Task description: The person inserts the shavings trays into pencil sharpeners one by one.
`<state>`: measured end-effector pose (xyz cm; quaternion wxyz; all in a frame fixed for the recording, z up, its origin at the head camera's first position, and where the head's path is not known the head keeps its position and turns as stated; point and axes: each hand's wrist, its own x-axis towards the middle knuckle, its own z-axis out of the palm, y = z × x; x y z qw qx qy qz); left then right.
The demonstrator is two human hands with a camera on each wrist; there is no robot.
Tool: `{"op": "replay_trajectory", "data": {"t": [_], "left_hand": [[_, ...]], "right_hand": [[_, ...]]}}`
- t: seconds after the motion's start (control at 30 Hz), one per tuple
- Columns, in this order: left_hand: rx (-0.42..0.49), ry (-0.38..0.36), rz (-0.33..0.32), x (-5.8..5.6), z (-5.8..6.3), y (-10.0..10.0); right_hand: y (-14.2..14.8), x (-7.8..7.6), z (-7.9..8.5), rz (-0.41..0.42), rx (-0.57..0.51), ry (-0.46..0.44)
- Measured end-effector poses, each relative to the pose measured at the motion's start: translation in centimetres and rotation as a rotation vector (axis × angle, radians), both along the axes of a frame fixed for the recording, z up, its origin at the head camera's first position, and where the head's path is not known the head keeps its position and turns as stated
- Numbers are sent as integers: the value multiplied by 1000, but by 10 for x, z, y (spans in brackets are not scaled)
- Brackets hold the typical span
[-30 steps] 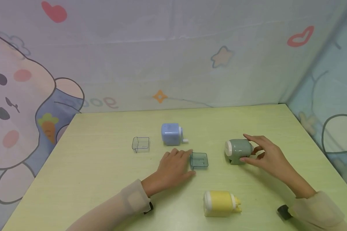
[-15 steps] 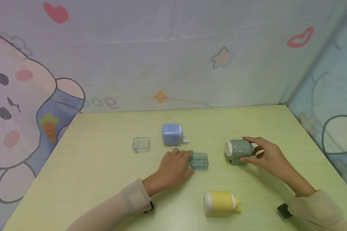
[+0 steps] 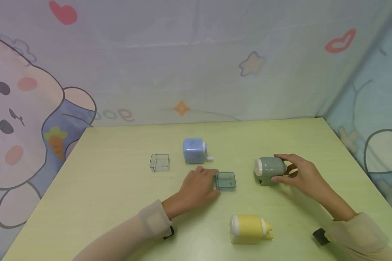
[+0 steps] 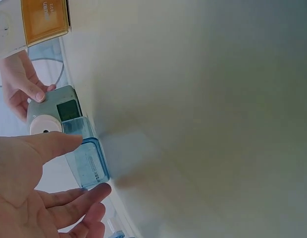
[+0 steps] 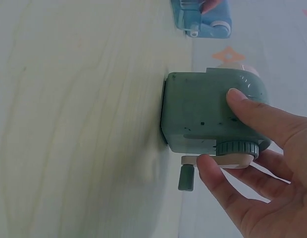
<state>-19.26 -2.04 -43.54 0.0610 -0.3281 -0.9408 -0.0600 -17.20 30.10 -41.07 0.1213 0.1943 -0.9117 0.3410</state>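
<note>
In the head view my right hand (image 3: 302,175) holds a green crank pencil sharpener (image 3: 270,168) on the table, its white face turned left. The right wrist view has the thumb on the sharpener's side and a finger at its crank (image 5: 218,160). A dark opening (image 4: 68,110) shows low in its body in the left wrist view. My left hand (image 3: 196,188) holds a clear teal shavings drawer (image 3: 226,180) between thumb and fingers, left of the green sharpener and apart from it in the head view.
A blue crank sharpener (image 3: 194,150) stands behind my left hand. To its left lies a clear drawer (image 3: 159,161). Near the front is a yellow sharpener (image 3: 248,229). The pale table (image 3: 117,203) ends at a printed cloth backdrop (image 3: 215,72).
Both hands stay almost in place. My left thumb has drawn slightly closer to the teal drawer since a second ago. The sharpeners have not visibly moved.
</note>
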Motion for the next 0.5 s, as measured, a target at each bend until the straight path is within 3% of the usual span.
{"op": "replay_trajectory", "data": {"t": [0.5], "left_hand": [[30,-19,-9,-2,-1,7]], "right_hand": [[-2,2,4,-8,-13,-21]]}}
